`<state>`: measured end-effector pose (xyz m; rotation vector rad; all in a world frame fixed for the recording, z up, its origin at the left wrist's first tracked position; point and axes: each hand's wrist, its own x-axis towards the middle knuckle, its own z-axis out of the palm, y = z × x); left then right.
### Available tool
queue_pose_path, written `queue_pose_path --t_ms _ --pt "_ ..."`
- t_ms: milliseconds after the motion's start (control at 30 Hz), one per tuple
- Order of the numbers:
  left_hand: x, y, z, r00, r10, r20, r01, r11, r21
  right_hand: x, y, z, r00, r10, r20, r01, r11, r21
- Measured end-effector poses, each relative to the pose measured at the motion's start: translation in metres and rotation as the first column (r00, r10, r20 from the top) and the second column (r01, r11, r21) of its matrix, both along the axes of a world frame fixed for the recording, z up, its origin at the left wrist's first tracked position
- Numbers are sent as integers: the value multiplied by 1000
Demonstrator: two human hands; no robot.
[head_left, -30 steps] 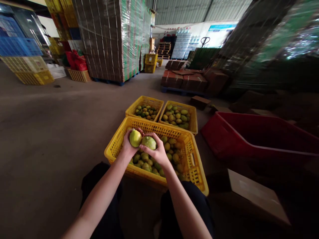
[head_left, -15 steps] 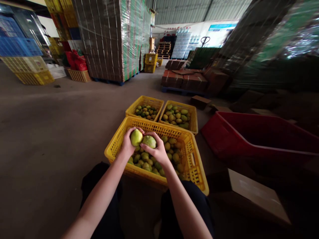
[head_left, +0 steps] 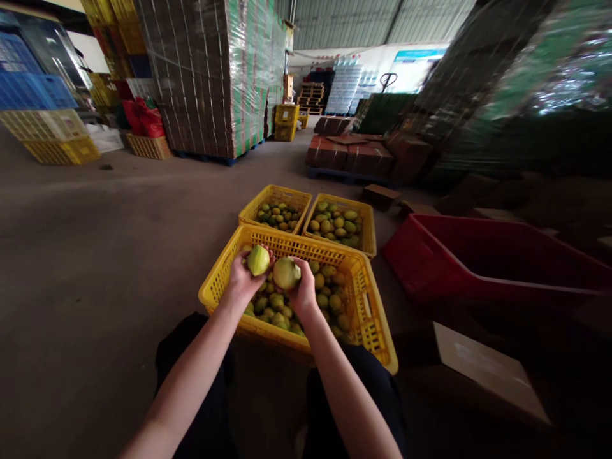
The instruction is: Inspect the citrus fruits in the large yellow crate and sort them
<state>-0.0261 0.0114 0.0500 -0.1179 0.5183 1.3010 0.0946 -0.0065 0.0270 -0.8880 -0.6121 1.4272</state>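
Just above a large yellow crate point(head_left: 377, 319), my two hands hold one fruit each. My left hand point(head_left: 241, 275) cradles a smooth yellow-green fruit point(head_left: 259, 261) in the palm, with the fingertips showing behind it. Closed round the side of a paler, rounder green fruit point(head_left: 286, 273) is my right hand point(head_left: 305, 288); its fingers are partly hidden by that fruit. The fruits are close together, with a small gap between them. Beneath the hands, many similar green and yellow fruits point(head_left: 278, 319) lie loose in the crate. Their exact kind is unclear.
Two more yellow crates point(head_left: 246, 213) with fruit stand beyond the large one. A red tub point(head_left: 411, 258) and a cardboard box point(head_left: 488, 370) are to the right. Farther back are a pallet of brown cartons point(head_left: 349, 156) and a tall wrapped stack point(head_left: 191, 83).
Both hands have turned their fruits, so different sides show. The right hand's grip has shifted to its fruit's right side, and the fruits have moved slightly apart. The view has shifted slightly.
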Motion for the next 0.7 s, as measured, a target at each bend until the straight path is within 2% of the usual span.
queue_pose_path --t_ms 100,200,333,467,600,700 --pt "-3 4 -1 1000 13 16 -13 999 -30 4 2 7 984 58 -170 -84 985 -153" --pt "-4 7 0 999 27 28 -25 997 -71 8 3 13 967 72 -246 -129 966 -223" --pt "-4 9 0 1000 8 18 -6 995 -98 8 7 9 949 52 -310 -155 935 -320" --pt "-2 7 -2 999 -30 -23 28 997 -76 7 9 3 940 68 -335 -179 933 -312" --pt "1 2 -2 997 -78 -14 79 993 84 9 7 3 932 53 -358 -152 955 -256" --pt "2 -2 1 1000 -22 -3 22 987 157 10 6 3 909 26 -416 -132 965 -227"
